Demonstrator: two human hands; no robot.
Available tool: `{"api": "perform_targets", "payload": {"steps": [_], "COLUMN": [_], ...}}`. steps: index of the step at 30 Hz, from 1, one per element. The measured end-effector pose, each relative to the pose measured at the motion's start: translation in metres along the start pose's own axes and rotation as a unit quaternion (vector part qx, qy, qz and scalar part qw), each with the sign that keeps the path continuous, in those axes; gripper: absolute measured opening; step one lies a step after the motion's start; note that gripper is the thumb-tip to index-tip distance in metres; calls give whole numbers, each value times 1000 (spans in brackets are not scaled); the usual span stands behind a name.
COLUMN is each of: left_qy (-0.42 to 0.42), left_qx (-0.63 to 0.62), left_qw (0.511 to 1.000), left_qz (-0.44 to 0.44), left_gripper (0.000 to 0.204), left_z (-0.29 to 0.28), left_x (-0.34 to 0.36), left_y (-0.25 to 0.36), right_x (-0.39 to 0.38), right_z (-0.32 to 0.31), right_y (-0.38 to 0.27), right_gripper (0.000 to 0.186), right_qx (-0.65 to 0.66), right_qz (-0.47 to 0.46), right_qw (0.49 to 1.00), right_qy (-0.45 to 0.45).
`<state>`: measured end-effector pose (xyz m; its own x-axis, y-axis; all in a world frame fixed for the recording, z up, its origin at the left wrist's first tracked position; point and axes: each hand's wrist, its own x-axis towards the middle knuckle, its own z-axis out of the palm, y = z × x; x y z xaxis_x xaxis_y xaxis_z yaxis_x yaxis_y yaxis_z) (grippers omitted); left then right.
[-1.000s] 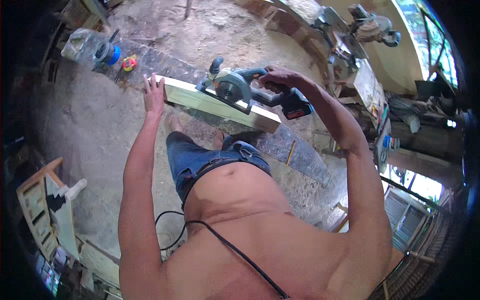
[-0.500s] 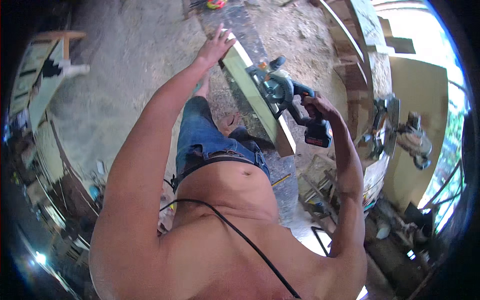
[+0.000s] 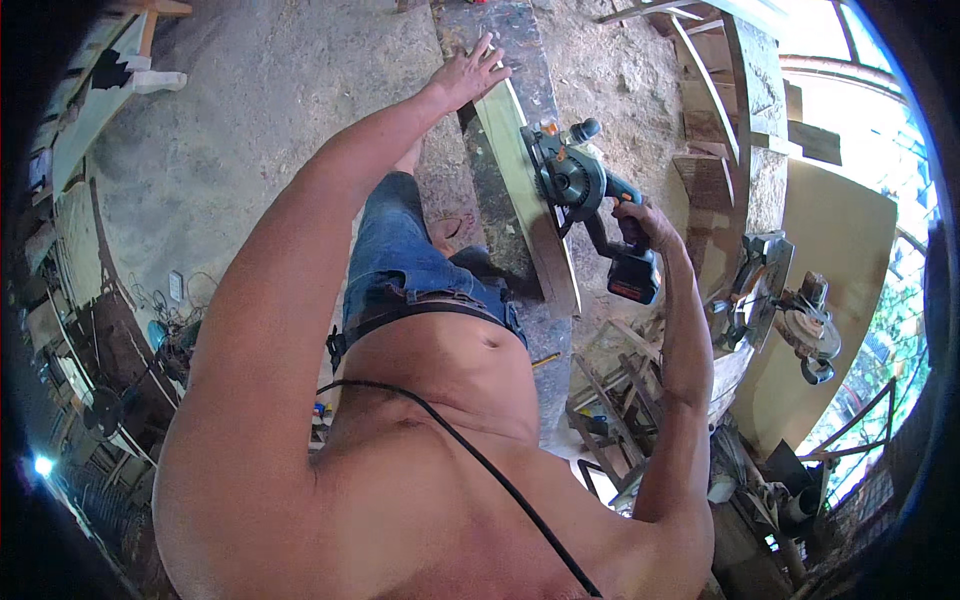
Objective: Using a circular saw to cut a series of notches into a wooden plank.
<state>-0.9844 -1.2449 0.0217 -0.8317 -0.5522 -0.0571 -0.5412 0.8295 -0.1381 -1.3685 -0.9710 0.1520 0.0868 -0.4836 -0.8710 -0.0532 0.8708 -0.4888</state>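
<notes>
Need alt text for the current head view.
A person's right hand grips a dark cordless circular saw against a long, pale, squared wooden beam, while the left hand, fingers spread, touches the beam's far end. The beam lies along a dark, speckled flat board.

The beam (image 3: 508,160) looks smooth wood, the saw battery (image 3: 632,278) plastic (matt).

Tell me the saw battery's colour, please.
The battery is mostly black, clearest in the head view.
</notes>
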Motion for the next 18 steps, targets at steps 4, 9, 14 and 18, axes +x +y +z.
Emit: {"api": "perform_targets", "payload": {"steps": [4, 9, 14, 18], "left_qy": [-24, 27, 58, 56], "left_qx": [2, 26, 41, 15], "left_qw": [1000, 999, 997, 998], "left_qz": [2, 9, 9, 3], "left_gripper": [77, 67, 60, 59], "left_z": [-3, 5, 6, 5], "left_x": [1, -6, -7, -8], "left_y": [2, -3, -2, -2], "right_x": [1, 15, 20, 20], "right_z": [-1, -8, -10, -2], "right_y": [4, 11, 21, 15], "right_gripper": [20, 23, 21, 21], "right_qx": [-9, 5, -1, 26], "right_qz": [1, -6, 3, 6], "right_qw": [1000, 1000, 1000, 999], "right_qy": [13, -30, -17, -22]}}
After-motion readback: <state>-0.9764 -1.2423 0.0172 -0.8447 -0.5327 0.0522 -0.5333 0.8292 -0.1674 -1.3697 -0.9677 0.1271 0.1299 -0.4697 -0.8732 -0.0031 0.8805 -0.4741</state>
